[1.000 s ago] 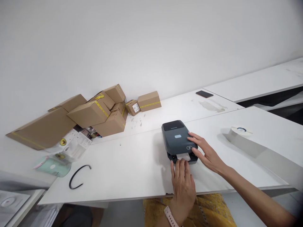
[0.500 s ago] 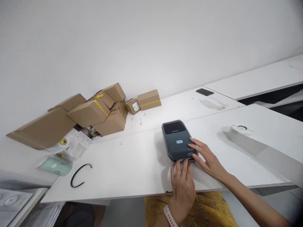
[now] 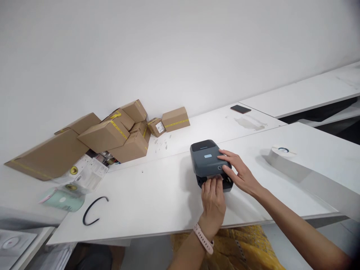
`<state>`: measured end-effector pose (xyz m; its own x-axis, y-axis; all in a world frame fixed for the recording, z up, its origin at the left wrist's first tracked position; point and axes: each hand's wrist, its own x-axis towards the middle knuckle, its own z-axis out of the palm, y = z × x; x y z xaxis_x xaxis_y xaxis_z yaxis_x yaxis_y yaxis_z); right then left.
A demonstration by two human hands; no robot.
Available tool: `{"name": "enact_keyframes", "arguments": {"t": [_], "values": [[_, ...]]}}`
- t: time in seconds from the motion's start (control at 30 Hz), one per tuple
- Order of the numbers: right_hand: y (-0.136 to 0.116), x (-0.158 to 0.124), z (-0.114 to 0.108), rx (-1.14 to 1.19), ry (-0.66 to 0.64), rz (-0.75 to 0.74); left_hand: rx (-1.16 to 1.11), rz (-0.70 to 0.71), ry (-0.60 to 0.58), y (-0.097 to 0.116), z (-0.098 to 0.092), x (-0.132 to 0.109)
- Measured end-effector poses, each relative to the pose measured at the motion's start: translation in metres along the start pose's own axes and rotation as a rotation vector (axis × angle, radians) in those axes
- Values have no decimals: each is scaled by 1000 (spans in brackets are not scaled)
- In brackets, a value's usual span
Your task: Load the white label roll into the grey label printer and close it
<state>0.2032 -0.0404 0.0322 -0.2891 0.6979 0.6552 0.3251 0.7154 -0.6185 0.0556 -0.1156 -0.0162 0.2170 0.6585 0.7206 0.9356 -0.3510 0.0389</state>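
Observation:
A dark grey-blue label printer (image 3: 206, 165) stands on the white table in front of me, its lid (image 3: 198, 159) tilted partly up and a dark gap showing at the front. My left hand (image 3: 213, 198), with a pink watch strap on its wrist, has its bent fingers hooked under the lid's front edge; the fingertips are hidden inside. A bit of white paper shows just above those fingers. My right hand (image 3: 239, 170) lies on the lid's right side, its fingers stretched and spread.
At the right a roll of white labels (image 3: 281, 151) trails a long strip over the table. A phone (image 3: 240, 109) lies at the back. Cardboard boxes (image 3: 105, 136) are piled left, near a mint-green pouch (image 3: 63, 199) and a curved black band (image 3: 89, 212).
The printer's lid has come up at the front, opening a gap. My left fingers have moved up and in under its edge. My right hand has risen with the lid.

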Motion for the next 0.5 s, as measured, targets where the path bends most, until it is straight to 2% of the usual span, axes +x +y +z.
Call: {"name": "enact_keyframes", "arguments": {"t": [0.2,0.3,0.5], "values": [[1,18,4,59,15,15,7,1,115,-14,7,23],[4,15,6,57,8,14,-7,30,138,-10,5,22],[6,6,5,47,-9,7,-42,28,98,0,1,9]]}}
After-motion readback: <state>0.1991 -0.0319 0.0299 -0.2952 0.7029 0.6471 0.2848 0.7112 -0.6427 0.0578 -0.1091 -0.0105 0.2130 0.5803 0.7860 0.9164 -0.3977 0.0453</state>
